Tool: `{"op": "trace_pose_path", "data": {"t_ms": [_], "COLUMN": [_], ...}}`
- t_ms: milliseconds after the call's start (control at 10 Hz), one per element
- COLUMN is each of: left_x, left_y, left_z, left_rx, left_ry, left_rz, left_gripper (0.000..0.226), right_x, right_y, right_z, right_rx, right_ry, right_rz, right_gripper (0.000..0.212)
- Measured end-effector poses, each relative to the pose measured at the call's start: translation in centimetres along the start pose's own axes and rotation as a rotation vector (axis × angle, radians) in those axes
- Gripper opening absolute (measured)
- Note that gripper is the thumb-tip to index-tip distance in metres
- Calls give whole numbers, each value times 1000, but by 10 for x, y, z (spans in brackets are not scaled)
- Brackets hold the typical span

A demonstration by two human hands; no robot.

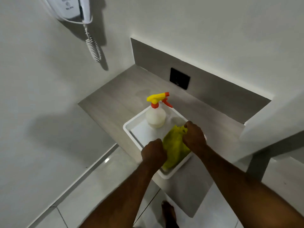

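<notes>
A white rectangular tray (131, 129) sits on a grey counter (115, 89). Inside it, at the far end, stands a translucent spray bottle (155, 118) with a yellow and orange trigger head. A yellow cloth (173, 145) lies bunched in the tray's near right part. My left hand (153, 153) grips the cloth's near left edge with curled fingers. My right hand (194, 134) pinches the cloth's far right edge just above the tray's right rim. Both forearms reach in from the bottom of the view.
A black wall plate (179, 78) sits on the grey backsplash behind the counter. A white wall-mounted hair dryer (74, 9) with a coiled cord (94, 48) hangs top left. Pale floor tiles and my bare foot (168, 213) show below the counter edge.
</notes>
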State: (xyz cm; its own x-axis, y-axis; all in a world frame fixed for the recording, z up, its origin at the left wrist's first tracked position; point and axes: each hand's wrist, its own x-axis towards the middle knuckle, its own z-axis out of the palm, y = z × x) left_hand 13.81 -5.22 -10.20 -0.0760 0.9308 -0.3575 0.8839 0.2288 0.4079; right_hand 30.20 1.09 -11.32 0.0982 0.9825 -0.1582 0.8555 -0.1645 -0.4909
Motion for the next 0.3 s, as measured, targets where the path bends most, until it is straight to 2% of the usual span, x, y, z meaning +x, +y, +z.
{"op": "trace_pose_path", "data": {"t_ms": [100, 200, 300], "left_x": [2, -1, 5], "left_y": [-2, -8, -28], "left_z": [3, -3, -39], "left_rx": [357, 483, 507], "left_ry": [74, 165, 324], "left_rz": [27, 79, 163], "left_gripper": [20, 24, 32], "right_x": [-1, -6, -5], "right_y": [2, 1, -17], "right_z": [6, 4, -15], "right_rx": [-138, -255, -279], "right_ry": [-54, 56, 319], "right_rz": [-57, -256, -456], "right_gripper": [27, 20, 6]}}
